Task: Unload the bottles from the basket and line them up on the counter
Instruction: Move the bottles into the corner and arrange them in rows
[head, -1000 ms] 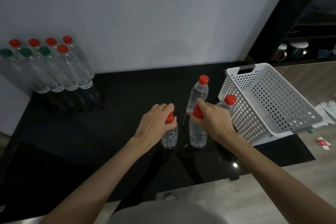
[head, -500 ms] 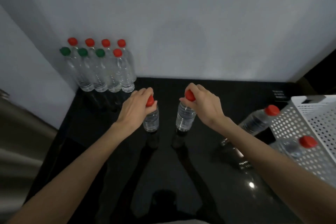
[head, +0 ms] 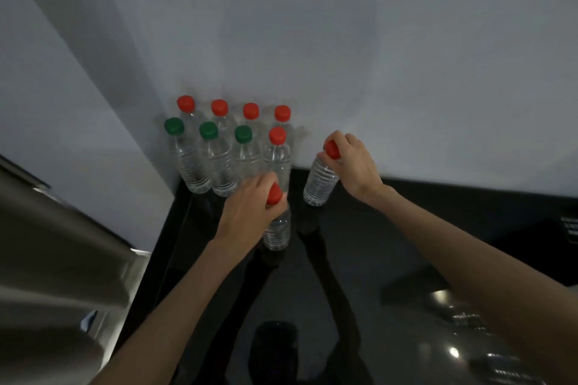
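**At the counter's back-left corner: two red-capped bottles held by the caps**

Against the white wall [head: 375,56], at the back-left corner of the glossy black counter [head: 391,244], eight clear ribbed plastic water bottles [head: 220,169] are stood in two rows. Four red caps [head: 219,107] are seen in the back row, three green caps [head: 208,130] plus one red in the front row. Just in front of the block, a clear plastic bottle with a red cap [head: 276,233] is gripped by the left hand [head: 247,216], fingers curled round the cap, body roughly upright. Just right of the block, a second clear red-capped bottle [head: 320,183] is pinched at the cap by the right hand [head: 355,164], tilted with its top to the right and its base by the counter's back edge. Contact between either base and the counter cannot be told. Bottle labels cannot be made out. Small white writing [head: 570,230] is printed on the counter at the right edge, too blurred to be read. A brushed-metal surface [head: 62,244] is seen at far left.
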A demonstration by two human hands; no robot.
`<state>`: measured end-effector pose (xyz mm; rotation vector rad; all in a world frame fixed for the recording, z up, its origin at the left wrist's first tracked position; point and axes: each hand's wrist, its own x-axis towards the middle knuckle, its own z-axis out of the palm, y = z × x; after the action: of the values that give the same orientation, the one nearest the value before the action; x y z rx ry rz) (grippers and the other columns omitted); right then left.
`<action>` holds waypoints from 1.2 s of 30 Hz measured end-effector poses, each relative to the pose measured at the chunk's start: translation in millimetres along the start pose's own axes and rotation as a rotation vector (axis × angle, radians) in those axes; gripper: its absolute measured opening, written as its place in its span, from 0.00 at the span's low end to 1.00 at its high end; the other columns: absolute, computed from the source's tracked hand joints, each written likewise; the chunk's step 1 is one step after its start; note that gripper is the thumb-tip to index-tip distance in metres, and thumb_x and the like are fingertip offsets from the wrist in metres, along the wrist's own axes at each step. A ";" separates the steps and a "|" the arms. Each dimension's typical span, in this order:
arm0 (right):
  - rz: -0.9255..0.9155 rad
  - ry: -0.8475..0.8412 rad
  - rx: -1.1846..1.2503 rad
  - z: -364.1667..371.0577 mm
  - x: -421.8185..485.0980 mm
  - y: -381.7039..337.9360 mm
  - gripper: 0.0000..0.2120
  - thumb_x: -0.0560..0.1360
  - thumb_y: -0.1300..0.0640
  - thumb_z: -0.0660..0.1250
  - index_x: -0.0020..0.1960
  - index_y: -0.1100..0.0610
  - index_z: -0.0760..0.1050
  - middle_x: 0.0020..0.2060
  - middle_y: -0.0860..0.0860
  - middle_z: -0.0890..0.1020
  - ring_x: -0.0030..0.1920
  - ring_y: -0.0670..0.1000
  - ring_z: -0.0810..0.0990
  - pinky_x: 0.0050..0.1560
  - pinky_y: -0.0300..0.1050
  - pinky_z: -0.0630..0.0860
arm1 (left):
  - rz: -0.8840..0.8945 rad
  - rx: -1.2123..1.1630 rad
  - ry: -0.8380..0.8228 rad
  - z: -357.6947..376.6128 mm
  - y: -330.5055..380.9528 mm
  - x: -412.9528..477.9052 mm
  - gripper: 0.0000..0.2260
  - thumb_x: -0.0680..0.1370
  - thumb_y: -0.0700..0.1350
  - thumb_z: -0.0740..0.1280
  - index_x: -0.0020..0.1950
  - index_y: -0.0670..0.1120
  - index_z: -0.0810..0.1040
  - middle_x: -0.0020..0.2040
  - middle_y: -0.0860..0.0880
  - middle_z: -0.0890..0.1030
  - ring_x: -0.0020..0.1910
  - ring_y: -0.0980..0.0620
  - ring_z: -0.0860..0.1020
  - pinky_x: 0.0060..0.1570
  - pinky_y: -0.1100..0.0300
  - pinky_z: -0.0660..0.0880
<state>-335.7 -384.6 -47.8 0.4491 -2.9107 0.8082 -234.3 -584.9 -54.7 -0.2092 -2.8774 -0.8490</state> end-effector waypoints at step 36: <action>-0.376 -0.364 -0.036 12.6 -46.4 -63.2 0.16 0.77 0.43 0.62 0.60 0.50 0.68 0.50 0.47 0.75 0.44 0.46 0.74 0.44 0.45 0.73 | -0.883 -1.115 -0.146 74.4 -33.4 -65.5 0.16 0.80 0.52 0.63 0.67 0.54 0.71 0.59 0.46 0.79 0.55 0.51 0.79 0.51 0.60 0.77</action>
<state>-272.4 -430.8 -35.1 1.2083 -2.9915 0.6746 -182.3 -578.1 -145.2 0.9882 -2.1422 -2.5431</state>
